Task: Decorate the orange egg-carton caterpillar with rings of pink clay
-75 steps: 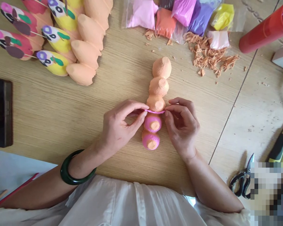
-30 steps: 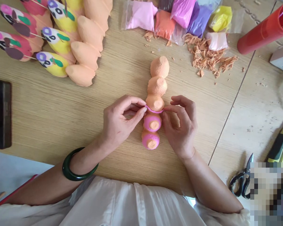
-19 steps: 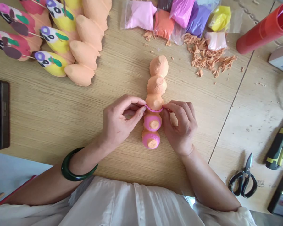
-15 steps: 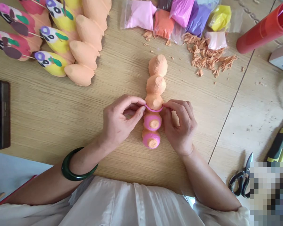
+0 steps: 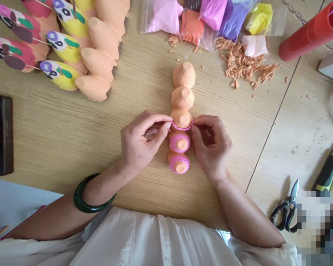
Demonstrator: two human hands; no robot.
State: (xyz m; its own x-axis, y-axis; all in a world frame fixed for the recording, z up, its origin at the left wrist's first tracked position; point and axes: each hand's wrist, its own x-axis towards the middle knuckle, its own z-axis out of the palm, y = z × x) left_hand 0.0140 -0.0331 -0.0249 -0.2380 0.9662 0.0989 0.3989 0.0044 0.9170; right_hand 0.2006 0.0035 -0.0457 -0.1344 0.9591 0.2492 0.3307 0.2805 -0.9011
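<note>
A row of joined peach-coloured lumps [image 5: 183, 99] lies upright in view on the wooden table [image 5: 144, 192]. The two lumps nearest me carry pink rings around their peach tips. A thin pink strip [image 5: 182, 128] curves along the lower edge of the third lump. My left hand [image 5: 143, 138] pinches the strip's left end between thumb and fingertips. At its right end, my right hand [image 5: 212, 142] holds the strip in a pinch against the lump's side.
Painted and plain peach pieces [image 5: 94, 88] stand at the upper left, above a phone [image 5: 0, 135]. Coloured clay bags [image 5: 192, 27], peach scraps [image 5: 235, 62] and a red tube [image 5: 308, 33] lie at the top. Cutters [image 5: 288, 210] and a yellow-black tool [image 5: 329, 170] are at right.
The pink strip's right end now curves up closer around the third lump. My right hand has shifted slightly up, its thumb now nearer the strip. My left hand has barely moved.
</note>
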